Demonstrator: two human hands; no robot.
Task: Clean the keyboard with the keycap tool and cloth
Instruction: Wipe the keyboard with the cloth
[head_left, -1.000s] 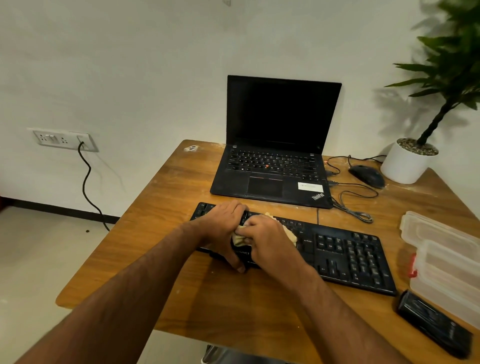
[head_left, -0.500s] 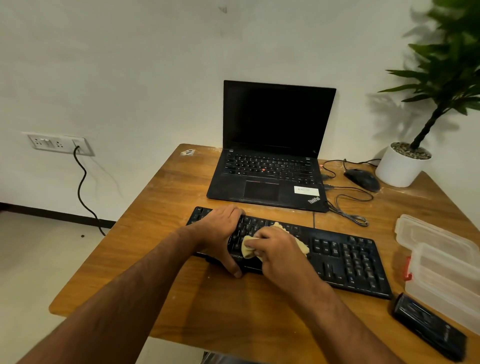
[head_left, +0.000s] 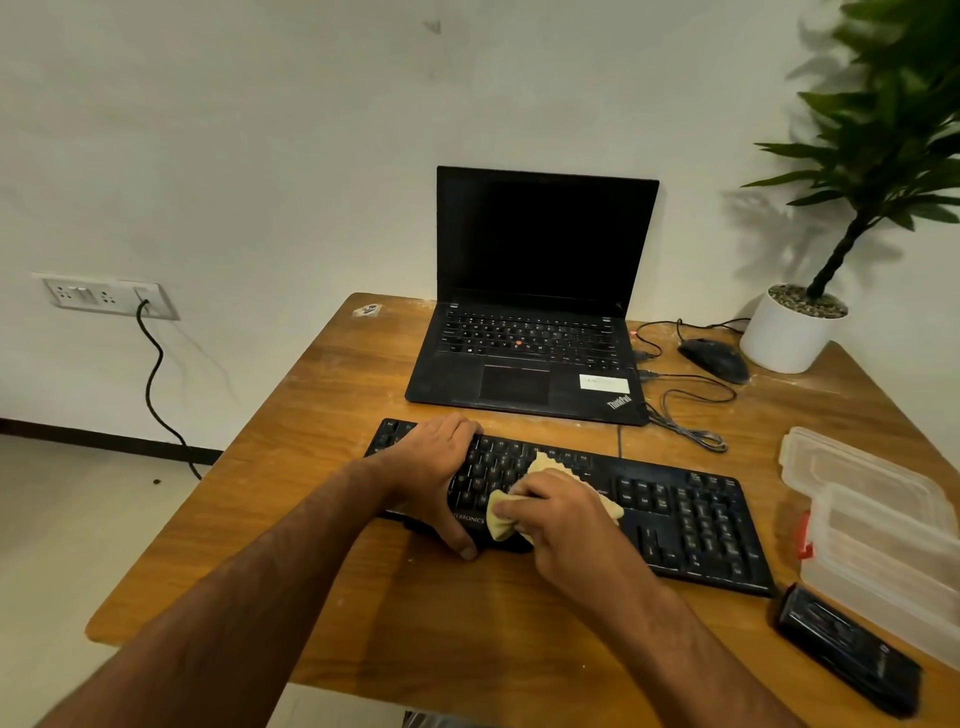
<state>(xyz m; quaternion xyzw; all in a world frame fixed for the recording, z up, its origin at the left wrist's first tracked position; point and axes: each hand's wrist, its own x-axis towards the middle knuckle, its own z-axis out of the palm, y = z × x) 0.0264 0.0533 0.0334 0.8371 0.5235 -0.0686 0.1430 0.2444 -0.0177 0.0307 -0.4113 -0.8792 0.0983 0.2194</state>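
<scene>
I judge I am in the wiping step: my right hand (head_left: 558, 512) has its fingers curled round a bunched yellow cloth (head_left: 524, 499) and presses it onto the letter keys just left of the middle of the frame. The black Zebronics keyboard (head_left: 680, 512) lies across the centre of the wooden desk (head_left: 332, 415), running down towards the right, in front of the open ThinkPad laptop (head_left: 530, 332). My left hand (head_left: 434, 467) is curled over the keyboard's left end, fingers over the far edge and thumb on the near edge, gripping it to brace it. I see no keycap tool that I can identify; clear plastic boxes (head_left: 872, 514) sit at the right edge of the frame, and a black oblong object (head_left: 847, 654) lies at the lower right. The next move, I reckon, calls for dragging the cloth rightwards towards the number pad, pressing lightly while the left hand stops the board from sliding.
</scene>
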